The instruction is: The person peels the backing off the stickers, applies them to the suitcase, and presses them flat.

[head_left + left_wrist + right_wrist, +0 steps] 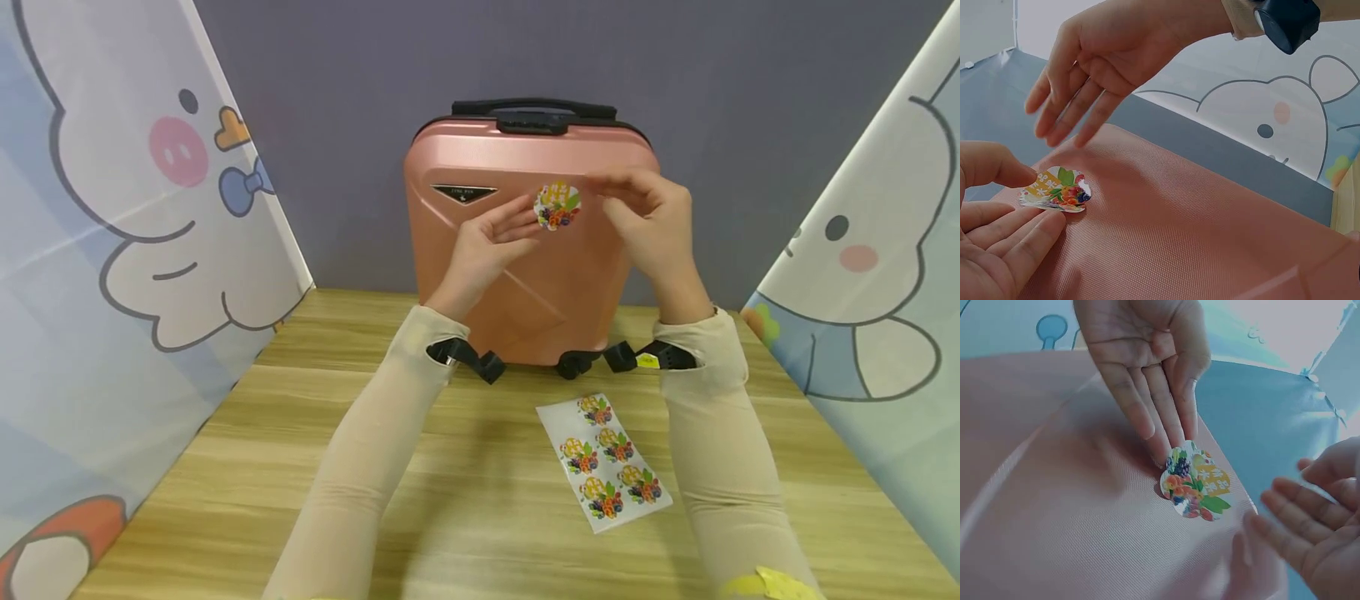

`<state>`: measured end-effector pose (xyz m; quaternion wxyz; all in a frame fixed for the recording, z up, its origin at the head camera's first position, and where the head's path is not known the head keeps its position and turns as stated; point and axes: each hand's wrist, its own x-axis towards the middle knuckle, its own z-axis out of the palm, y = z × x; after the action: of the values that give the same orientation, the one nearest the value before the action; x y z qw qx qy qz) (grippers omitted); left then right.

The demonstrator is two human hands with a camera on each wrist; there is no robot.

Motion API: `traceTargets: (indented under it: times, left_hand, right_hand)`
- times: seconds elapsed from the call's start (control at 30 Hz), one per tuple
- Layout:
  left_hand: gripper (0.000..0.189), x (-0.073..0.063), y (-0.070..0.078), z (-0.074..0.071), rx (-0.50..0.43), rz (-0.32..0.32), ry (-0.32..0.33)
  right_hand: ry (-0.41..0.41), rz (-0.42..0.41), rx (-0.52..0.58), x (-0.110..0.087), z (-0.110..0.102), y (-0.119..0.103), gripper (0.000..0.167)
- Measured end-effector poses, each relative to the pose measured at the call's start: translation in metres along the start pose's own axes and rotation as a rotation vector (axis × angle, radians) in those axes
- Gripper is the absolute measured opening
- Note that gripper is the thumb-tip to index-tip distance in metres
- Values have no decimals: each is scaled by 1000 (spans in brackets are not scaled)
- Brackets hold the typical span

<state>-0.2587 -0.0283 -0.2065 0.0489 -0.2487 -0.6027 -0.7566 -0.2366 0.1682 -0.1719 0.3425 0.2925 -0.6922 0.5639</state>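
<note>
A round fruit-print sticker (pixel 557 207) is at the front of a pink suitcase (pixel 525 292), level with its small black badge. My left hand (pixel 491 246) reaches in from the left with its fingers fairly straight, and the fingertips meet the sticker's edge. In the left wrist view the sticker (pixel 1060 189) looks slightly bent, its far edge lifting. My right hand (pixel 652 221) hovers just right of the sticker, fingers loosely bent and holding nothing. The right wrist view has the right fingers (pixel 1297 515) apart from the sticker (pixel 1192 484).
A white sheet (pixel 558 417) with several matching stickers lies on the wooden table (pixel 300 467) in front of the suitcase. Behind the suitcase stands a grey wall (pixel 322 125). Cartoon-printed panels (pixel 75 350) flank the table on both sides.
</note>
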Motion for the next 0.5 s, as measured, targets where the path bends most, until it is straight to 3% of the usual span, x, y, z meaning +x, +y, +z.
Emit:
traceTargets:
  times: [0.17,0.5]
  left_hand:
    - [56,-1,-1,-2,6,9,-5]
    - [55,0,-2,-5,0,13,-28]
  right_hand:
    - [-9,-7,435,2,3,7,24]
    - [-101,-19,719,8,26,24,28]
